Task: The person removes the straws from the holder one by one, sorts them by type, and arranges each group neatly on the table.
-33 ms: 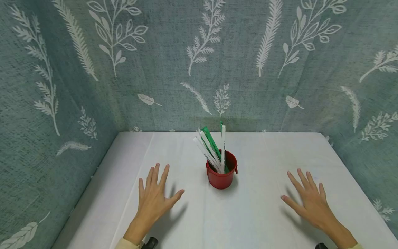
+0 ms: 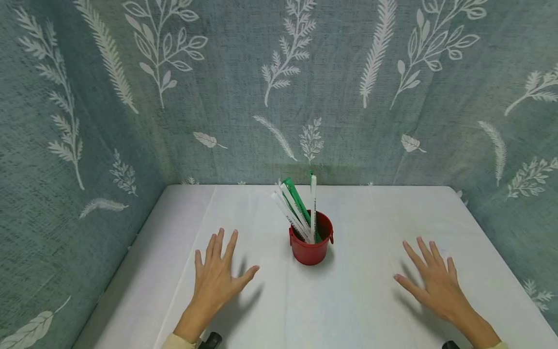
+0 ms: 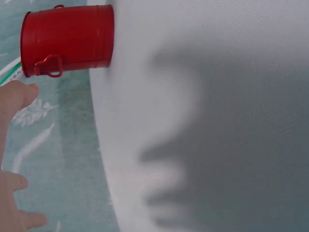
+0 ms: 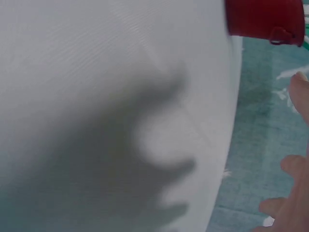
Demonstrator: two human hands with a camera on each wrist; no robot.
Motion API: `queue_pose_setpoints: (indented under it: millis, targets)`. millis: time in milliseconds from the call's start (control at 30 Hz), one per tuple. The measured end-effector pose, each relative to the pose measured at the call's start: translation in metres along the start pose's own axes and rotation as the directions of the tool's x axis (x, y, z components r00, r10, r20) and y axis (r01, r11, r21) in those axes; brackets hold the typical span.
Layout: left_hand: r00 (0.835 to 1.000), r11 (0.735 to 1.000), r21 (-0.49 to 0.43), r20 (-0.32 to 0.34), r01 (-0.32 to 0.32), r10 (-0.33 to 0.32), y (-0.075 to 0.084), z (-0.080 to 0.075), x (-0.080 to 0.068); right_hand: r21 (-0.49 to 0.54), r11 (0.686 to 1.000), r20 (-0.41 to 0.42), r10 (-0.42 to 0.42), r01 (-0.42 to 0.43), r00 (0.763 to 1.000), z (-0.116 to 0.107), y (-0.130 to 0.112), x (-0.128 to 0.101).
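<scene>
Both hands are just spread out flat over the white table (image 2: pixel 375 300), palms down, holding nothing at all. The left hand (image 2: pixel 215 278) has its fingers straight and fanned apart with the thumb sticking out toward the middle, and the right hand (image 2: pixel 436 283) pretty much mirrors it on the other side, fingers splayed, thumb pointing inward. Can't really tell if the palms are resting on the tabletop or hovering just above it; each one throws a soft shadow underneath, and you can see those shadows in both wrist views too. Sitting between the two hands, a bit further back toward the wall, is a little red bucket (image 2: pixel 311 245) standing upright, well apart from either hand. It's stuffed with white and green wrapped straws (image 2: pixel 298 213) that lean mostly to the left, one standing nearly straight up. Behind it all there's teal leaf-print fabric (image 2: pixel 279 87) on the walls.
</scene>
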State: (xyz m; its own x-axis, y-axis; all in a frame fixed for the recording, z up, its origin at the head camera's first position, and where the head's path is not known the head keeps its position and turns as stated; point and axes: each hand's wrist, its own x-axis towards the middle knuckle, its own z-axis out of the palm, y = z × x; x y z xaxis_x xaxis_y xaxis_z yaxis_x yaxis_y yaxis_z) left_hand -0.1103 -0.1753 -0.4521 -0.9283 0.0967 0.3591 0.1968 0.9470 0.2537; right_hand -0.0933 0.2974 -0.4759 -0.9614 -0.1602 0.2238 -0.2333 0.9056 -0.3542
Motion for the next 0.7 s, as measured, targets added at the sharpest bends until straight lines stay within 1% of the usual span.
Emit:
queue_pose_setpoints:
  millis: [167,333,467,700]
  targets:
    - [1.0,1.0,0.013,0.008,0.003,-0.003,-0.001,-0.002,-0.001,-0.008,1.0,0.012,0.01,-0.01,1.0,0.001,0.0,0.0]
    - [1.0,1.0,0.027,-0.009,0.005,-0.005,-0.002,-0.004,0.0,-0.02,1.0,-0.002,0.009,-0.009,1.0,-0.004,0.0,0.0]
    - [1.0,1.0,0.011,-0.018,0.004,-0.004,0.0,-0.005,0.001,-0.02,1.0,-0.019,0.007,-0.007,1.0,-0.011,0.0,0.0]
    - [1.0,0.999,-0.026,0.001,0.022,-0.022,0.004,-0.005,0.002,0.023,1.0,-0.041,0.013,-0.012,0.999,-0.016,-0.006,0.001]
